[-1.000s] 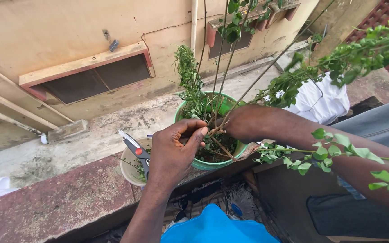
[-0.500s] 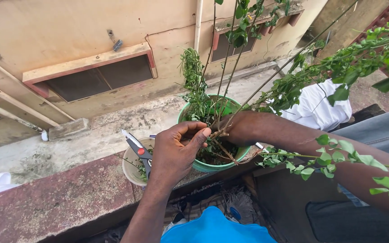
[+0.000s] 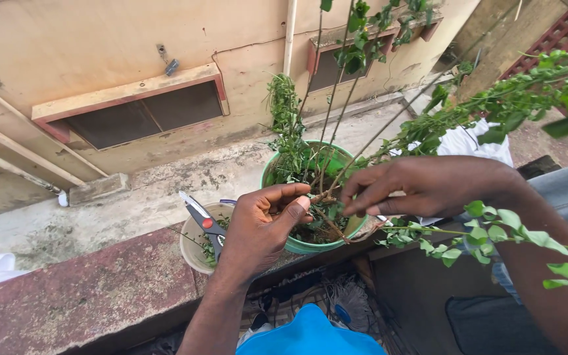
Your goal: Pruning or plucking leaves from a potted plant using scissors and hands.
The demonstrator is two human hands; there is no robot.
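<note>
Both hands work at the stem bases in the green pot [image 3: 310, 244] on the ledge. The left hand [image 3: 261, 227] pinches a brown stem [image 3: 320, 197]; the right hand [image 3: 428, 184], fingers half-curled, touches it. Next move probably needs the scissors [image 3: 204, 222] lying in the beige bowl [image 3: 192, 253].

Plastic, metal, bark and rough masonry

The glossy green plastic pot [image 3: 336, 244] is shining beside a matt cream plastic tub [image 3: 190, 250]; the red-handled scissors' [image 3: 204, 222] metal blades are gleaming, the thin woody stems [image 3: 327, 197] are looking rough, and the reddish concrete ledge [image 3: 80, 296] is showing coarse and weathered.
</note>
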